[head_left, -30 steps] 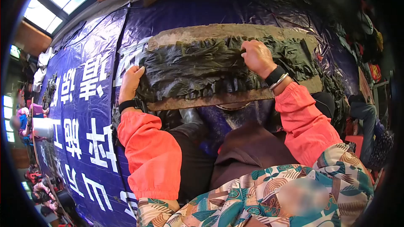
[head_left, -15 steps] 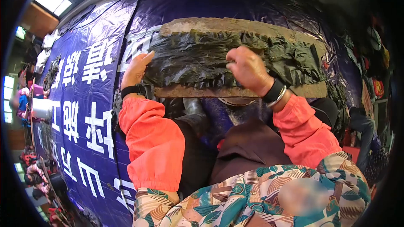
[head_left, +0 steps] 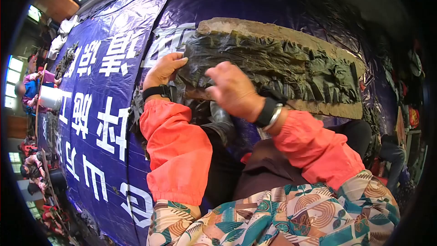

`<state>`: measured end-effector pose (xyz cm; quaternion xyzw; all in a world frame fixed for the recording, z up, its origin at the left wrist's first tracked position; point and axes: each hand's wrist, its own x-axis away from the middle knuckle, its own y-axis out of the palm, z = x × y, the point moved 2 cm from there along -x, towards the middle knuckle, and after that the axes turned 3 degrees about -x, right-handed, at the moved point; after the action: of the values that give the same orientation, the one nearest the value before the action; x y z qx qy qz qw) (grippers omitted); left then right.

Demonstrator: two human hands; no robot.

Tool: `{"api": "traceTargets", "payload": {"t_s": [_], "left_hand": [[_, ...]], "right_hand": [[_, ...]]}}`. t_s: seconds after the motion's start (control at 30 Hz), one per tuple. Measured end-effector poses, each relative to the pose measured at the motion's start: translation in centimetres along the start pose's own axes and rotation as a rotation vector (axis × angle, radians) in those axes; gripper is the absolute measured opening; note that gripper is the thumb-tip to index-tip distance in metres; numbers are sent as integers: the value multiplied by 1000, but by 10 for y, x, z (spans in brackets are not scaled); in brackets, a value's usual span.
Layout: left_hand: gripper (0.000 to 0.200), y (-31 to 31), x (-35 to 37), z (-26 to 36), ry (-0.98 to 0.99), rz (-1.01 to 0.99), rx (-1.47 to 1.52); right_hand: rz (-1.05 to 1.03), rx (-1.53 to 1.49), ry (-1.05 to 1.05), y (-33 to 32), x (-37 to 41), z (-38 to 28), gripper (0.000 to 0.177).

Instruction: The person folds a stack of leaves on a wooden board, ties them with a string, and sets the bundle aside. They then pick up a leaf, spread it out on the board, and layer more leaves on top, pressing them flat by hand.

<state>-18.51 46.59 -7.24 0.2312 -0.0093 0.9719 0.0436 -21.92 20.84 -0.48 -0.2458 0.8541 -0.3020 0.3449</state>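
A long, wrinkled dark-green sheet of kelp [head_left: 255,59] is spread along a worn wooden board [head_left: 325,109]. My left hand [head_left: 165,69] is at the sheet's left end, thumb and fingers pinched on its edge. Smeared by motion, my right hand [head_left: 234,89] is over the near edge of the sheet, left of its middle. Its fingers are partly bent, and I cannot see whether they touch or hold the kelp. The board lies crosswise in front of my knees.
A blue plastic sheet with large white characters [head_left: 109,130] covers the floor to the left and behind the board. More dark leafy pieces [head_left: 369,114] lie past the board's right end. At the far left, people sit near a white bucket [head_left: 50,98].
My right hand has moved left and nearer to me, from the sheet's middle toward its left part. My left hand has closed onto the left end. The view has shifted slightly.
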Motion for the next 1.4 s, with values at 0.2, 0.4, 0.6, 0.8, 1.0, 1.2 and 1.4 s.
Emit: {"api": "traceTargets", "payload": {"t_s": [0.2, 0.4, 0.6, 0.8, 1.0, 1.2, 1.4], "left_hand": [[29, 3, 19, 12, 4, 79, -46], [18, 9, 20, 23, 18, 106, -17], [36, 6, -15, 6, -44, 286, 4], [18, 8, -26, 11, 186, 265, -164], [11, 17, -21, 20, 131, 266, 99], [10, 12, -21, 17, 109, 201, 98], [14, 27, 1, 44, 18, 191, 57]], "right_hand": [[78, 216, 41, 70, -27, -23, 44], [45, 249, 104, 82, -51, -5, 20], [74, 15, 197, 78, -54, -2, 11], [44, -132, 273, 69, -48, -8, 30], [75, -162, 293, 70, -26, -18, 66], [124, -59, 286, 74, -36, -18, 71], [130, -62, 359, 70, -40, -18, 71]]}}
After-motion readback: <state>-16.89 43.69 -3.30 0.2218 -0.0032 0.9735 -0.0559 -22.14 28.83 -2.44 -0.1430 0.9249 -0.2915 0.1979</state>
